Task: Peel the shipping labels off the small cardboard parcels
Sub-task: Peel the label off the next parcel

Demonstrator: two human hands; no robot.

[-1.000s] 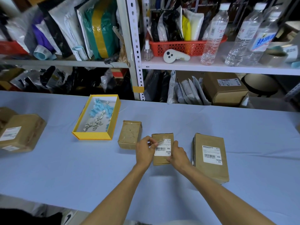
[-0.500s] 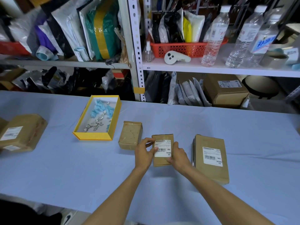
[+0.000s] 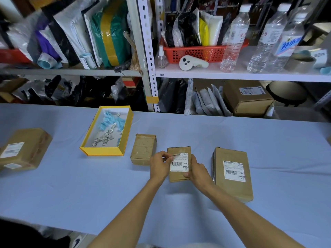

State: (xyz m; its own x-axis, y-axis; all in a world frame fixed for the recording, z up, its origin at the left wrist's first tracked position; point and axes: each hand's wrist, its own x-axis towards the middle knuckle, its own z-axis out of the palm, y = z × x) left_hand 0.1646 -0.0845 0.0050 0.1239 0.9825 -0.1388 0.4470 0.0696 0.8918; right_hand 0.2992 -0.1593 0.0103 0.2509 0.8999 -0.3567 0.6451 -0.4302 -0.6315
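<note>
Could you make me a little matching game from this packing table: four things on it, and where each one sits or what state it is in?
Things:
1. yellow tray
2. bare parcel
3. middle parcel
4. big parcel

States:
A. label whole and flat, right of the hands
B. label's top left corner lifted, held by both hands
C. no label on top, lying just right of the tray
D. holds blue and white paper scraps

Pairs: 1-D, 2-C, 3-B, 4-A
</note>
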